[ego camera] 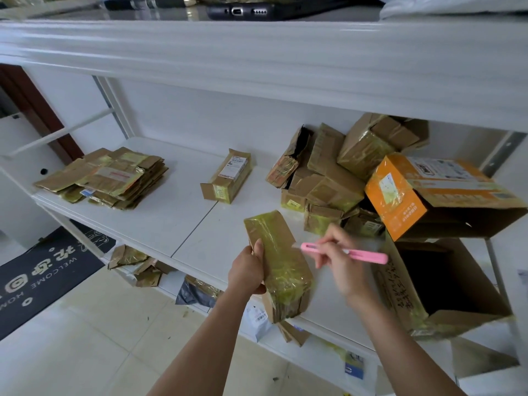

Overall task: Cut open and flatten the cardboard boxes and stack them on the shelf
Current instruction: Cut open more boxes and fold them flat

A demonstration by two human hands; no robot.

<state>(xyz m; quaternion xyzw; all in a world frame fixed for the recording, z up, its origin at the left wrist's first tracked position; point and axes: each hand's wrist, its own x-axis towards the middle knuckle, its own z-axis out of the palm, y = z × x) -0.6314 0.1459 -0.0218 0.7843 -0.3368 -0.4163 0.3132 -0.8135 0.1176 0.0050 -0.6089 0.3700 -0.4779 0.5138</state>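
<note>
Above the shelf (200, 224) — taped box (281, 264), pink cutter (345, 252), open empty carton (445, 287).

Two bare forearms are seen entering from the lower edge, with no sleeve, cuff or glove worn on either. The left hand (248, 271) and the right hand (341, 260) are uncovered. Fingernails are seen short and unpainted. Wrists are left bare throughout.

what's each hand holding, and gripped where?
Left hand grips the taped box by its left long edge. Right hand pinches the pink cutter around mid-handle.
</note>
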